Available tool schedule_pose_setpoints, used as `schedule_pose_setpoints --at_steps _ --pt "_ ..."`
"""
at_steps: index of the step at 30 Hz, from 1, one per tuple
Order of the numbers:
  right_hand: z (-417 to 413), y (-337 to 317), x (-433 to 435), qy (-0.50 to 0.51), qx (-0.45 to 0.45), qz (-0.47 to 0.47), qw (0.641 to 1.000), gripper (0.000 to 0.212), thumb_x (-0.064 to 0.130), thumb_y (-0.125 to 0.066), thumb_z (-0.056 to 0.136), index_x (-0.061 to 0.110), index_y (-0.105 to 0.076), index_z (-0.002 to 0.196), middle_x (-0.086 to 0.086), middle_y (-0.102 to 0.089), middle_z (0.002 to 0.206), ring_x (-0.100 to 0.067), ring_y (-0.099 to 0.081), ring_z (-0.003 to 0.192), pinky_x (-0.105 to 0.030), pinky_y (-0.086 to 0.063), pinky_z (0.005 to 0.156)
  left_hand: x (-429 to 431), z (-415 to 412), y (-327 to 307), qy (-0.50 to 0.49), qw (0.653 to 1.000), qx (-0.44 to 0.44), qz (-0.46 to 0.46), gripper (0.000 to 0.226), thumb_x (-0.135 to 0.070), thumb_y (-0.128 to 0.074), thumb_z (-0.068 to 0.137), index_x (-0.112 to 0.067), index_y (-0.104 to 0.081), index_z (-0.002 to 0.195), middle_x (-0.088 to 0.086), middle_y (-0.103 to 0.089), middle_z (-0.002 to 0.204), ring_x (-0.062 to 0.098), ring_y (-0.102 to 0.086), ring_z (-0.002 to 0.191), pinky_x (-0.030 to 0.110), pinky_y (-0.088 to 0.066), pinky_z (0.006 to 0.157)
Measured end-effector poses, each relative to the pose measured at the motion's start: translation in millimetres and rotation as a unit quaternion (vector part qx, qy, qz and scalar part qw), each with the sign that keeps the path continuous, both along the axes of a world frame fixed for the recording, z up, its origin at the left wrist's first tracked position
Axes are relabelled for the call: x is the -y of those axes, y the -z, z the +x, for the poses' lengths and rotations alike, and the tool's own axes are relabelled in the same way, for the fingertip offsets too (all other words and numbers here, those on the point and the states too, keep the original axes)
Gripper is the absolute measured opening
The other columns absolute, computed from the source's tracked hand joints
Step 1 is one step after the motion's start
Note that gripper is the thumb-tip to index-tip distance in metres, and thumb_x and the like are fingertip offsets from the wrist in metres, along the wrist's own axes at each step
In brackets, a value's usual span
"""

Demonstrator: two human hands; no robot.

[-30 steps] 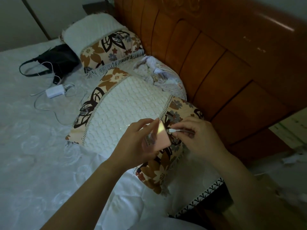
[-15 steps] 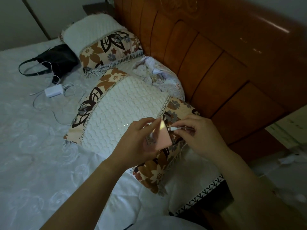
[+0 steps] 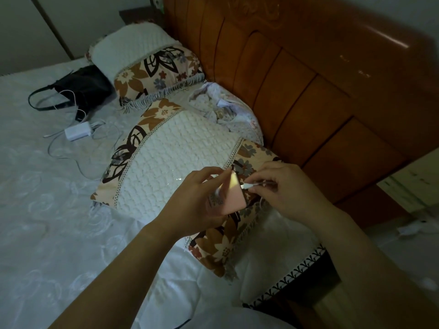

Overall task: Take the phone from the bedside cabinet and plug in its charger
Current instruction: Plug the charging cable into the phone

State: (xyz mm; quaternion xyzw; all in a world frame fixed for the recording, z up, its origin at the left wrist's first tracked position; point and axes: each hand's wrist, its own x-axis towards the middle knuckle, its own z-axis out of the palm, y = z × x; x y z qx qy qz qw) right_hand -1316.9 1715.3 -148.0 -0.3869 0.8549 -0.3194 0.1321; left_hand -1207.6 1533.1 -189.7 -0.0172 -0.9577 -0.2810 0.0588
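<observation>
A: The phone point(image 3: 231, 195) is off the cabinet and up in the left hand point(image 3: 190, 205), held over the near pillow point(image 3: 171, 162), pink back to us, fingers wrapped round its left edge.

B: And the right hand point(image 3: 282, 188)? That grip is pinched tight on the white charger plug point(image 3: 245, 186), with the cable point(image 3: 263, 184) running back under the fingers.

A: The plug tip sits right at the phone's edge, touching it. Seated or only lined up? I cannot tell from here.

B: So the pick-up is done, I'd say, and the plug-in is either at its last push or just made.

A: There is another white adapter point(image 3: 77, 131) lying well apart on the bed point(image 3: 47, 210), beside a black bag point(image 3: 85, 86). It plays no part here.
</observation>
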Motion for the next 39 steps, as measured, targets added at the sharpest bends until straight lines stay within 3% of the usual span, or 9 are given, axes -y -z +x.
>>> schedule_pose_setpoints --at_steps 4,8,13,18,22,26,33,39 --pt "-0.2 -1.6 1.2 0.011 0.026 -0.022 0.999 0.018 0.019 -0.068 0.08 0.019 -0.07 0.097 -0.002 -0.065 0.093 -0.013 -0.059 0.085 -0.029 -0.051 0.074 1.9 0.5 2.2 -0.003 1.0 0.004 0.031 0.094 -0.034 -0.081 0.057 -0.025 -0.033 0.138 0.003 -0.045 0.136 0.021 -0.043 0.117 0.034 -0.043 0.088" --pt "1.2 -0.5 1.0 0.053 0.046 -0.052 0.996 0.018 0.017 -0.073 0.075 0.02 -0.071 0.092 0.007 -0.065 0.089 -0.005 -0.06 0.085 -0.02 -0.05 0.073 2.5 1.2 1.0 -0.004 0.999 0.008 0.042 0.093 -0.035 -0.08 0.058 -0.025 -0.034 0.138 0.002 -0.045 0.135 0.019 -0.042 0.118 0.032 -0.039 0.09" --pt "1.8 4.9 2.7 0.05 0.05 -0.055 0.996 0.015 0.019 -0.075 0.073 0.016 -0.073 0.087 0.002 -0.07 0.086 -0.008 -0.061 0.081 -0.029 -0.053 0.073 6.7 4.6 4.1 0.0 0.998 0.027 0.06 0.092 -0.042 -0.076 0.058 -0.026 -0.033 0.138 -0.002 -0.044 0.136 0.016 -0.041 0.118 0.035 -0.044 0.093" --pt "2.5 9.9 8.7 0.042 0.073 -0.059 0.995 0.014 0.019 -0.074 0.074 0.018 -0.072 0.088 0.006 -0.067 0.086 -0.007 -0.061 0.081 -0.027 -0.052 0.073 11.5 8.8 4.9 -0.002 0.997 0.029 0.074 0.093 -0.044 -0.075 0.056 -0.027 -0.034 0.137 -0.005 -0.046 0.134 0.007 -0.04 0.118 0.019 -0.037 0.091" --pt "-0.9 15.1 15.9 0.034 0.08 -0.058 0.995 0.013 0.018 -0.074 0.074 0.015 -0.073 0.087 0.004 -0.067 0.086 -0.006 -0.061 0.081 -0.023 -0.05 0.072 16.5 7.7 8.9 -0.015 0.997 0.029 0.075 0.093 -0.043 -0.077 0.055 -0.026 -0.036 0.137 -0.006 -0.047 0.133 0.011 -0.043 0.118 0.031 -0.045 0.092" --pt "-5.2 24.1 22.6 0.022 0.083 -0.041 0.995 0.01 0.018 -0.073 0.075 0.019 -0.072 0.085 0.011 -0.063 0.08 -0.004 -0.059 0.078 -0.021 -0.048 0.069 22.0 3.9 13.6 -0.009 0.997 0.028 0.066 0.091 -0.042 -0.076 0.055 -0.022 -0.039 0.136 -0.003 -0.049 0.129 0.013 -0.046 0.113 0.035 -0.049 0.088" --pt "-10.7 44.6 36.2 0.011 0.097 -0.02 0.995 0.01 0.016 -0.071 0.077 0.015 -0.072 0.087 0.008 -0.063 0.083 -0.005 -0.059 0.079 -0.017 -0.048 0.072 30.9 -8.2 32.9 0.0 0.997 0.069 0.034 0.091 -0.037 -0.082 0.057 -0.023 -0.038 0.136 -0.001 -0.049 0.13 0.016 -0.045 0.113 0.036 -0.049 0.088" --pt "-34.9 77.9 39.5 0.045 0.17 -0.034 0.984 0.016 0.015 -0.071 0.077 0.017 -0.071 0.093 0.006 -0.068 0.09 0.001 -0.06 0.085 -0.011 -0.048 0.073 42.7 -36.6 54.9 -0.002 0.996 0.09 0.0 0.09 -0.037 -0.082 0.057 -0.03 -0.037 0.134 -0.004 -0.049 0.13 0.016 -0.044 0.113 0.034 -0.047 0.087"
